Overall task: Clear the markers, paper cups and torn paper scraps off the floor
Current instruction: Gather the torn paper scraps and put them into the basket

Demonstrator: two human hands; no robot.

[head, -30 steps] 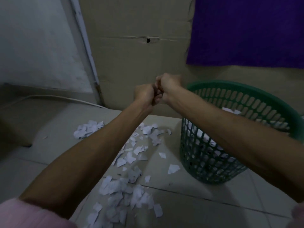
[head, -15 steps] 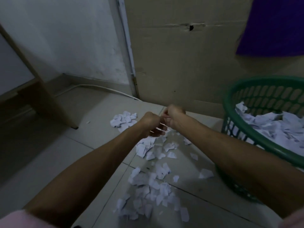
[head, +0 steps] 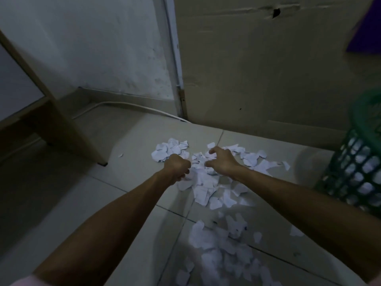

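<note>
Tiled floor [head: 132,203], dim corner | torn paper scraps [head: 206,182] heaped between hands, more nearer | green basket [head: 358,172] right | left hand [head: 178,167] fisted at heap edge, contents unclear | right hand [head: 221,162] clawed, empty | advice: rake inward, scoop together.

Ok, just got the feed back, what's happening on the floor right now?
A person is reaching both hands down into the torn paper scraps spread over the floor tiles. The left hand is curled, apparently on some scraps at the edge of the pile; the right hand hovers over the pile with fingers spread. A green basket at the right already holds paper. Plenty of scraps remain, including a second patch nearer the camera. No markers or cups are in view.
</note>
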